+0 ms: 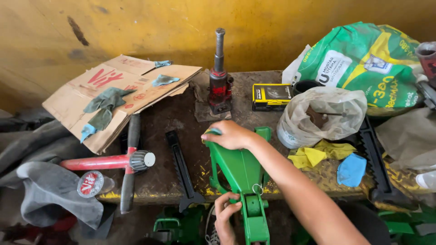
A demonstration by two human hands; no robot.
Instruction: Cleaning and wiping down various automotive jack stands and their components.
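Note:
A green metal bracket (240, 170) lies tilted over the front edge of a dirty workbench (159, 181). My right hand (229, 134) presses down on its far end, fingers curled over it and over a bit of teal material. My left hand (225, 215) grips the bracket's lower neck from the left, next to a small metal ring pin (257, 187). The bracket's lower end (256, 227) hangs below the bench edge.
A red bottle jack (219, 86) stands at the back, beside flattened cardboard (122, 86) with rags. A black and yellow box (271, 96), clear plastic bag (322, 113), green sack (363, 59), yellow cloth (318, 154) and blue cloth (352, 170) lie right. A black toothed bar (181, 168) and red-handled tool (113, 161) lie left.

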